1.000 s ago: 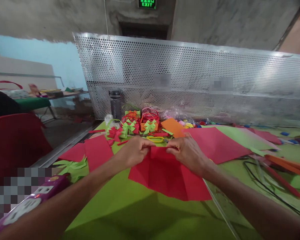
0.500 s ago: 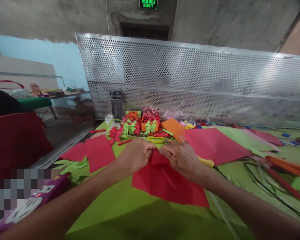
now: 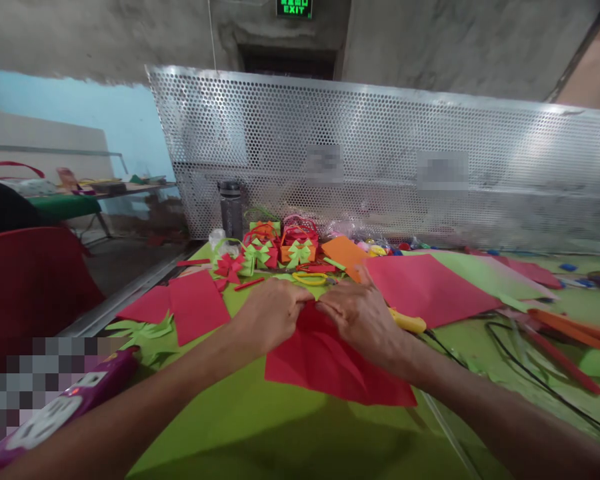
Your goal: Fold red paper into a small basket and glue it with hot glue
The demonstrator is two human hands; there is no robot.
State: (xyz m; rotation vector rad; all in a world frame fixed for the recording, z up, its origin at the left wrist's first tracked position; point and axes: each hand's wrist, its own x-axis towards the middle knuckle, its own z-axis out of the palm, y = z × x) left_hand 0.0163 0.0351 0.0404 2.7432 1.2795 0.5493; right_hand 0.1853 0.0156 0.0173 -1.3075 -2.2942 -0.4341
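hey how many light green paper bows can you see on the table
2 in view: the first green bow is just right of the red bow, and the second green bow is on the front of the orange bag. More may be hidden behind.

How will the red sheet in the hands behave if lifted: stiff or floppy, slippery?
The red sheet probably holds some shape but bends easily: it looks thin, with creases fanning below the left hand and right hand. Likely light, given the fingertip grip. Its matte face suggests it isn't very slippery.
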